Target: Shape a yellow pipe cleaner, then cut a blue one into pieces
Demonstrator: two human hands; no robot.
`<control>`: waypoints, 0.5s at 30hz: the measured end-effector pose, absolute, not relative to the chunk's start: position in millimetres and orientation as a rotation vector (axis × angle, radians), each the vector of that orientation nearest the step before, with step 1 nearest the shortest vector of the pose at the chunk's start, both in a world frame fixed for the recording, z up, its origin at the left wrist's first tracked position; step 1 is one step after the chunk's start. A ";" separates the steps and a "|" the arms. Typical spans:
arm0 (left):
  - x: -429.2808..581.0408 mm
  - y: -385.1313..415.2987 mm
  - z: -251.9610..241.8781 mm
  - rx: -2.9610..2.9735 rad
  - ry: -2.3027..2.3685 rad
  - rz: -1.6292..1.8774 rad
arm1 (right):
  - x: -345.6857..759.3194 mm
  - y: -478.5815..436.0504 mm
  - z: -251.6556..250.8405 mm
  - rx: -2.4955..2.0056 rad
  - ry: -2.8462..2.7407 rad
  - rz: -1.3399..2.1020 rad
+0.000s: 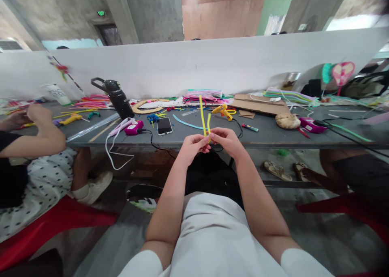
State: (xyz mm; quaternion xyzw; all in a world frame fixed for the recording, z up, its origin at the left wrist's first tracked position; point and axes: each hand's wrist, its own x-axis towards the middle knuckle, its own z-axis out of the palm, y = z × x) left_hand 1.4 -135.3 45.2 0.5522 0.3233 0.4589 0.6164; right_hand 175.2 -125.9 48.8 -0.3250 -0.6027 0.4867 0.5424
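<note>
A yellow pipe cleaner (202, 114), bent so that a long leg and a shorter leg point upward, is held in front of the table edge. My left hand (194, 146) pinches it near the bend from the left. From the other side my right hand (225, 140) closes thumb and fingers on the same spot, and the fingertips of both hands meet. The bend itself is partly hidden by the fingers. Just beyond my hands, a yellow glue gun (224, 112) and a light blue strip (190, 123) lie on the grey table (261, 137).
A smartphone (164, 126), black bottle (116, 97) and magenta box (133, 127) with cables stand to the left. Cardboard (261, 105) and bundled pipe cleaners (290, 96) lie right. A co-worker's arm (36, 135) is at far left; another person's leg (331, 175) shows at right.
</note>
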 end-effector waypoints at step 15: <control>-5.3 -132.9 39.2 1.314 0.620 0.910 | 163.8 -127.1 38.8 -0.567 -1.427 1.245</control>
